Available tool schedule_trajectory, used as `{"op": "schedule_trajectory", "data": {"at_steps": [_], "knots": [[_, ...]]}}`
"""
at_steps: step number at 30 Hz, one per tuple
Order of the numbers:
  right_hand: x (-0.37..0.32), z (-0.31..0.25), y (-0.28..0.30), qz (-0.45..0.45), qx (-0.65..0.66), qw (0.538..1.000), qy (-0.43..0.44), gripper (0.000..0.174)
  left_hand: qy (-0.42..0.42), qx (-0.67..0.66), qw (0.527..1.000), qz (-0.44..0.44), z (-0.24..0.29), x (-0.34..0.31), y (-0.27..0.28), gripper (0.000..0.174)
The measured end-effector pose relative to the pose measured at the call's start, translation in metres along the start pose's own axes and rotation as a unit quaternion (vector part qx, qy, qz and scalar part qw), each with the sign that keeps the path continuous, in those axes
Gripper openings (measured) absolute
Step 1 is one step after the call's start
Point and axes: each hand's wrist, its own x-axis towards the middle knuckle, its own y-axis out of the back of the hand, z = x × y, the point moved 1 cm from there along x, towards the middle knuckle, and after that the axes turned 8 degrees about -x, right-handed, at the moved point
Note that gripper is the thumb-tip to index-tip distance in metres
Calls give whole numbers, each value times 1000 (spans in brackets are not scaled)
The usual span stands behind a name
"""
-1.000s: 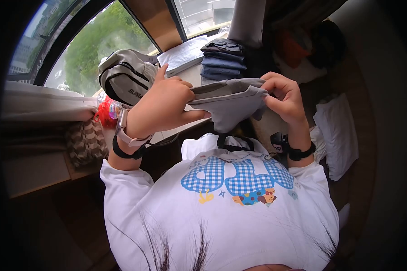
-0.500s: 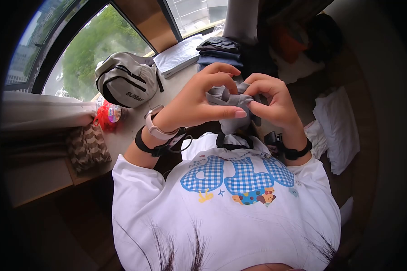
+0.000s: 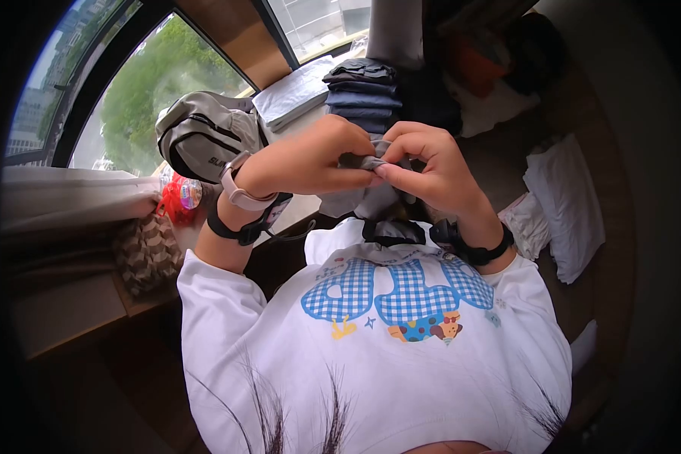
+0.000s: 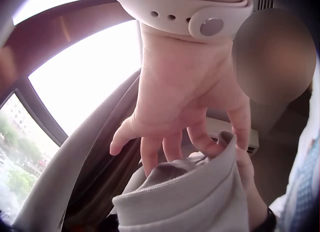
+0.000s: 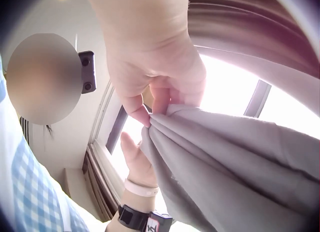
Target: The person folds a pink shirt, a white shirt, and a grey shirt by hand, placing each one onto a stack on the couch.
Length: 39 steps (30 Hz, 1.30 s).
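Note:
A thin grey garment (image 3: 372, 161) with a stitched, open edge is held up in front of the chest, mostly behind the hands in the head view. My left hand (image 3: 310, 159) pinches its rim between thumb and index finger; in the left wrist view the other fingers hang apart over the opening. My right hand (image 3: 431, 168) grips the gathered rim between thumb and bent fingers. In the right wrist view the garment (image 5: 225, 162) fans out in folds below those fingertips. Both hands are close together, fingertips nearly meeting.
On the window ledge lie a grey backpack (image 3: 208, 136), a white folded item (image 3: 295, 94) and a stack of dark folded clothes (image 3: 362, 98). A red bag (image 3: 178, 198) and a patterned bag (image 3: 145, 253) are at left. White cloth and a pillow (image 3: 566, 208) lie at right.
The hands have come together from wide apart, and the garment stretched between them is now bunched. The left hand, spread wide half a second ago, has closed in on the rim.

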Motion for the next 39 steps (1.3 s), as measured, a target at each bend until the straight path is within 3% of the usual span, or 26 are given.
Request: {"op": "schedule_trajectory", "data": {"at_steps": [1, 2, 5, 8, 11, 13, 17, 20, 26, 32, 35, 39], "knots": [[0, 2, -1, 10, 13, 1000, -8, 8, -75, -34, 995, 59, 2, 0, -1, 29], [0, 4, -2, 19, 27, 999, -16, 10, -62, -26, 997, 47, 5, -2, 0, 27], [0, 22, -8, 34, -15, 997, 69, 12, -52, 19, 998, 22, 20, -8, 16, 24], [-1, 43, -20, 25, -60, 996, 67, 16, -14, 50, 999, 1, 37, -12, 34, 20], [0, 77, -38, 23, -153, 983, 97, 16, -29, 93, 995, 26, 46, -21, 46, 17], [2, 81, -39, 7, -138, 988, 74, 15, -17, 142, 990, 17, 49, -27, 53, 17], [3, 107, -49, -26, -137, 990, 28, 13, -30, 101, 992, 68, 51, -38, 59, 18], [1, 125, -65, -44, -153, 985, 63, 16, -18, 93, 990, 103, 59, -46, 62, 19], [5, 127, -86, -7, -108, 994, 34, 20, -22, 99, 988, 118, 65, -57, 64, 18], [21, 132, -93, 47, 131, 990, -9, 30, -31, 108, 985, 132, 67, -66, 64, 18], [22, 128, -91, 8, 29, 996, 89, 29, -25, 103, 985, 139, 66, -68, 64, 18], [15, 141, -97, -14, 30, 996, 84, 25, -28, 96, 982, 162, 63, -70, 62, 19]]}}
